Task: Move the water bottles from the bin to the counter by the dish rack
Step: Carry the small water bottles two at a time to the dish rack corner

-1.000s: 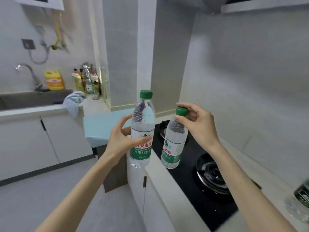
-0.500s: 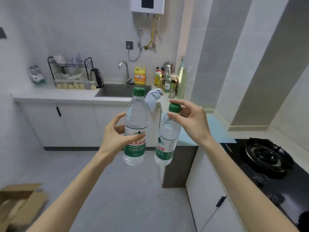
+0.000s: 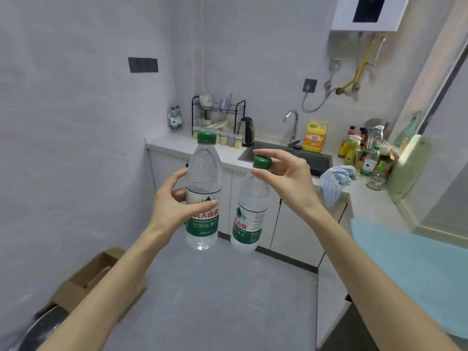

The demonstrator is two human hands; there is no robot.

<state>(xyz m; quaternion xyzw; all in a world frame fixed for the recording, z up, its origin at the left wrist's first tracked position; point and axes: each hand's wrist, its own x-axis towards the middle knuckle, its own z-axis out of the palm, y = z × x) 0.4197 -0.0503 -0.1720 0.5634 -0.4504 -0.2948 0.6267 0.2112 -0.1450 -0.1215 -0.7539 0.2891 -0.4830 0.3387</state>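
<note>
Both loaded | left hand (image 3: 174, 206) grips left bottle (image 3: 202, 188) mid-body | right hand (image 3: 286, 178) pinches right bottle (image 3: 249, 219) by cap | rack (image 3: 217, 115) newly in view, far | delivery likely next.

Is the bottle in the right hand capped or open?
Capped. The right hand pinches the green cap sitting on top of the bottle, which hangs slightly tilted.

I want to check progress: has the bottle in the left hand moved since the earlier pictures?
Yes. The water bottle went left: formerly before the sink, its cap now overlaps the dish rack.
</note>
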